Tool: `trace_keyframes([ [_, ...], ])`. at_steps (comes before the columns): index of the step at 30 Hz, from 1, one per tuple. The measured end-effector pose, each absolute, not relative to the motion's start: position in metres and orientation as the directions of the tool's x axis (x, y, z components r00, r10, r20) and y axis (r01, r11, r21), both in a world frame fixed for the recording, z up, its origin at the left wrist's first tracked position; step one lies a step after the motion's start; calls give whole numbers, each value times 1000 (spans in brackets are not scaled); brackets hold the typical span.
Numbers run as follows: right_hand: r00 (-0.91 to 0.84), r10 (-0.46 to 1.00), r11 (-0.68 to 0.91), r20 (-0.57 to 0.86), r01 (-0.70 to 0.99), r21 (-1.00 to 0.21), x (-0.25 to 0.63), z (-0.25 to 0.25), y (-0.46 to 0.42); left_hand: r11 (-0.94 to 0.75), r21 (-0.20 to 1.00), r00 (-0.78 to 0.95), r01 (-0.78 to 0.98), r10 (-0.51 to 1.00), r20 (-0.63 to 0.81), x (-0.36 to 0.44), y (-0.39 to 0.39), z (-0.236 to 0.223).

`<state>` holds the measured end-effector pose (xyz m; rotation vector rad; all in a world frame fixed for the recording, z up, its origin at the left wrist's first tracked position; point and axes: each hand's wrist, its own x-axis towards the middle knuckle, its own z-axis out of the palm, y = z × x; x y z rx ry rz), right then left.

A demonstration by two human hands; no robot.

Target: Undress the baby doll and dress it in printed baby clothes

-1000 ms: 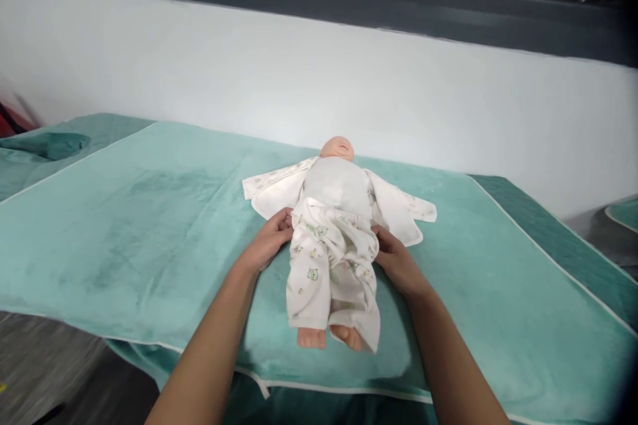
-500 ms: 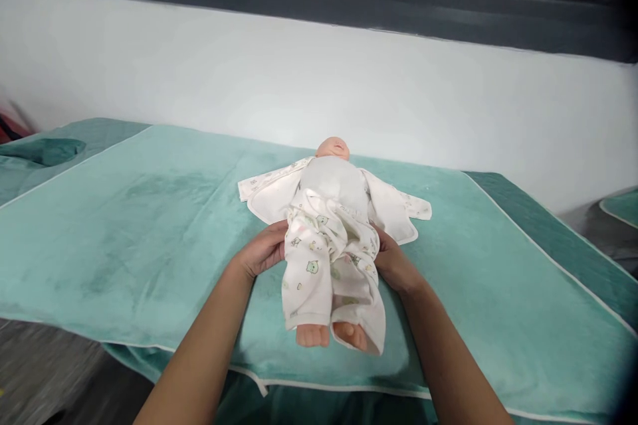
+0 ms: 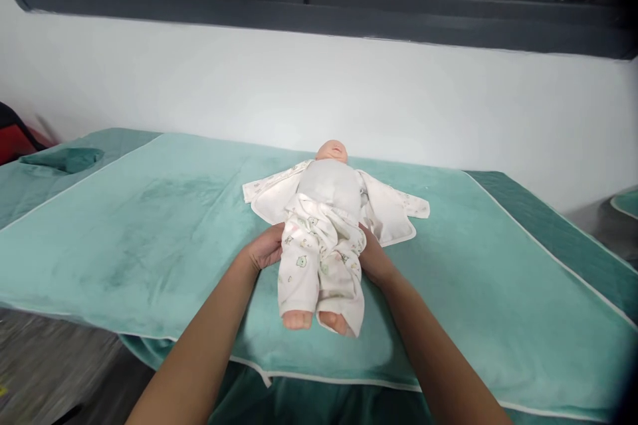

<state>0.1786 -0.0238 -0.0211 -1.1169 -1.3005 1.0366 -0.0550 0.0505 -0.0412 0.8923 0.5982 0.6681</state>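
Note:
A baby doll (image 3: 333,150) lies on its back on a teal towel (image 3: 149,212), head toward the wall, bare feet toward me. It wears white printed trousers (image 3: 319,259). An open white jacket (image 3: 393,212) is spread under its grey torso. My left hand (image 3: 264,247) grips the trousers at the doll's left hip side, fingers curled into the cloth. My right hand (image 3: 371,257) holds the other side of the trousers at the hip; its fingertips are hidden behind the fabric.
The towel covers a padded table that runs along a white wall (image 3: 448,106) beneath a dark window frame. A folded dark green cloth (image 3: 64,159) lies at the far left. Another teal-covered surface (image 3: 625,202) shows at the right edge.
Both hands have stayed on the trousers at the doll's hips. The trousers look less bunched and sit higher on the waist. The camera view has shifted slightly.

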Motion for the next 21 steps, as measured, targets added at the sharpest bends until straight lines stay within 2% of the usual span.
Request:
trace_keyframes([
  [3,-37,979,202,199,72,-977,178,-22,-23,416,879,642,-233,745,-183,-56,50,-45],
  [6,-31,980,197,196,18,-980,178,-23,-24,381,893,652,-238,744,-143,-56,49,-47],
  [10,35,989,148,145,-85,-985,178,-31,-22,340,898,611,-281,785,-106,-53,46,-45],
  [14,149,985,110,89,-141,-984,183,-39,-19,253,883,478,-396,878,-37,-53,44,-41],
  [18,398,906,153,144,10,-988,187,-38,-21,279,801,453,-530,892,-11,-59,44,-35],
  [21,499,842,140,205,164,-976,188,-36,-23,343,752,490,-563,871,-31,-62,44,-30],
])
